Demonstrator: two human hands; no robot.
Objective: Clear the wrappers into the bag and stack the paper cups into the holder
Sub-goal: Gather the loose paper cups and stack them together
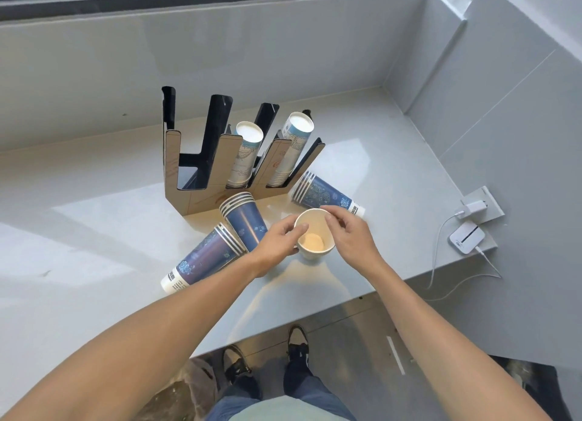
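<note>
An upright paper cup (pixel 315 242) stands on the grey counter with its mouth up. My left hand (pixel 278 242) grips its left rim and side. My right hand (pixel 349 231) pinches the far right rim. Three short stacks of blue paper cups lie on their sides: one (pixel 204 258) at the left, one (pixel 244 220) beside my left hand, one (pixel 324 195) beyond my right hand. The cardboard cup holder (pixel 176 181) stands behind them; its middle slot (pixel 245 156) and right slot (pixel 291 151) each hold a cup stack, and the left slot is empty.
A wall plug with charger (pixel 474 208) and a white device (pixel 466 239) with cables sit at the counter's right edge. The counter edge (pixel 315 315) runs in front of me, with the floor and my shoes below. Walls enclose the back and right.
</note>
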